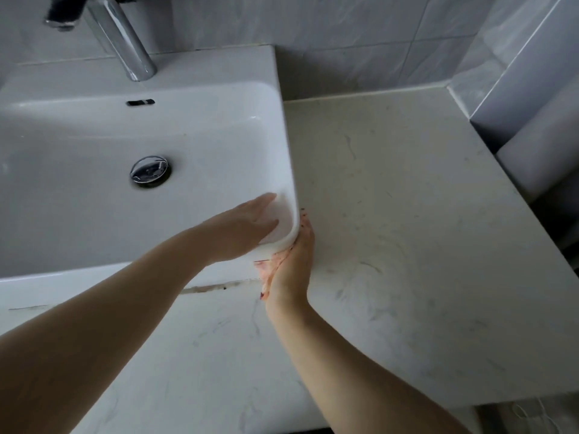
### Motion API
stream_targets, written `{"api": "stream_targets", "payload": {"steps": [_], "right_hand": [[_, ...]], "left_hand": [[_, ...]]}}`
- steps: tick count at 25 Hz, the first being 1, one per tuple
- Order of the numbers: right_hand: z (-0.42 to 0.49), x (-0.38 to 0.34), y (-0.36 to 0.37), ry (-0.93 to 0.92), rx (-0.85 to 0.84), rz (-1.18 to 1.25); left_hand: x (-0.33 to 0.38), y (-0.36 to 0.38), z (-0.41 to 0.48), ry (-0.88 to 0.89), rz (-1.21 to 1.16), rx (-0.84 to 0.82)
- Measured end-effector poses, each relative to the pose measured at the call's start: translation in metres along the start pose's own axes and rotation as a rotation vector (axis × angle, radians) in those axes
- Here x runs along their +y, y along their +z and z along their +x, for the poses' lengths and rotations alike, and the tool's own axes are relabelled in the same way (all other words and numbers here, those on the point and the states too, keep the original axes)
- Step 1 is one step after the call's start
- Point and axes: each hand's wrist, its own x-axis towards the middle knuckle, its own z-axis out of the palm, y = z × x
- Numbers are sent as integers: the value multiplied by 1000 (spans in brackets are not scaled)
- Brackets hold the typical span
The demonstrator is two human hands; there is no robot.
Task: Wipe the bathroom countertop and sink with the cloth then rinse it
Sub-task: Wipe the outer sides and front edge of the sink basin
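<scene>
**A:** Where is the cloth (pixel 272 266)?

**B:** On the worktop (pixel 407 214), wedged against the outer wall of the sink (pixel 219 89) at the sink's front right corner. That spot is well in from the worktop's right edge and from its front edge. Only a pinkish, patterned strip shows, beside the palm.

**A:** Which hand has it?

**B:** The right hand (pixel 293 264). It stands on its side, its back turned toward the worktop's right edge, and presses the cloth to the sink wall. The fingers run up along the wall toward the back edge.

**A:** Is it gripping the cloth or just pushing flat?

**B:** I cannot tell. The thumb is hidden, and so is the side of the fingers against the sink, tucked below the rim.

**A:** And the left hand (pixel 247 227)?

**B:** It lies flat on the sink's rim at that same corner, fingers straight and close together, holding nothing. The fingertips point toward the worktop's right edge, and the forearm crosses over the sink's front rim.

**A:** What else is there?

**B:** The sink sits on the left part of the worktop. A chrome tap (pixel 122 39) stands on its back ledge, an overflow slot (pixel 140 102) is in the back wall of the bowl, and a chrome plug (pixel 150 169) sits in the bottom. Dark marks (pixel 213 288) line the seam where the sink's front meets the worktop. Grey tiles (pixel 344 36) rise behind the back edge.
</scene>
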Motion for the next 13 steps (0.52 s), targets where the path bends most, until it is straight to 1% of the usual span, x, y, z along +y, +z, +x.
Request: {"api": "stream_targets", "payload": {"steps": [2,3,5,6,7,8,10,11,13], "right_hand": [[7,-4,6,-21,60,41],[7,-9,8,-29,63,70],[4,-11,15,-94,32,120],[-4,-8,19,-160,41,90],[-16,-2,24,-236,51,33],[-25,5,27,-330,89,-72],[-20,-1,32,-515,227,-288],[-9,-14,33,-553,269,-420],[3,-43,36,-427,260,-565]], "left_hand": [[-5,-2,-4,9,165,125],[-8,-4,-9,-2,212,159],[-16,-9,-20,3,256,165],[-20,-11,-27,19,306,167],[-27,-12,-36,34,358,165],[-34,-15,-44,69,408,183],[-49,-22,-60,106,478,177],[-56,-26,-65,116,475,163],[-65,-33,-69,139,442,131]]}}
